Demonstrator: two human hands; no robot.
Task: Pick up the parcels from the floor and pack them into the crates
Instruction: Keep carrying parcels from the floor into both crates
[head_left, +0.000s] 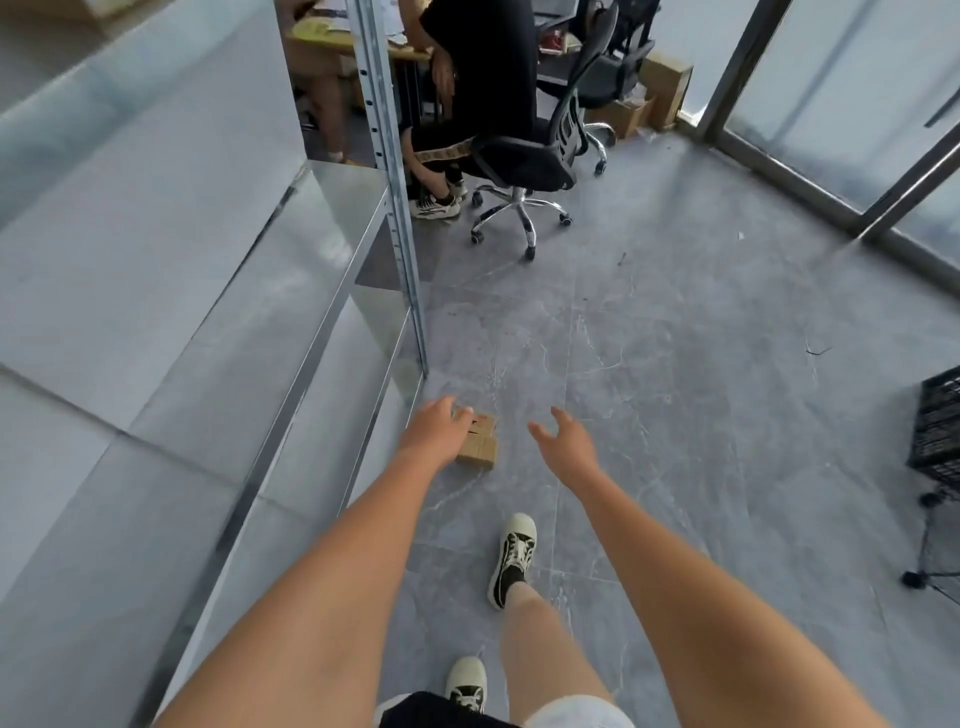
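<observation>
A small brown cardboard parcel (480, 445) lies on the grey floor beside the foot of a metal shelf post. My left hand (439, 428) reaches down over the parcel's left end, its fingers touching the top; whether they grip it cannot be made out. My right hand (563, 439) hovers a little to the right of the parcel, fingers spread and loosely curled, holding nothing. A black plastic crate (937, 431) shows partly at the right edge of the view.
A metal shelving unit (311, 291) runs along my left. A person sits on a black office chair (530, 156) ahead, near a desk. Cardboard boxes (660, 88) stand at the back by glass partitions (841, 104). A stand's dark feet (930, 571) sit at right.
</observation>
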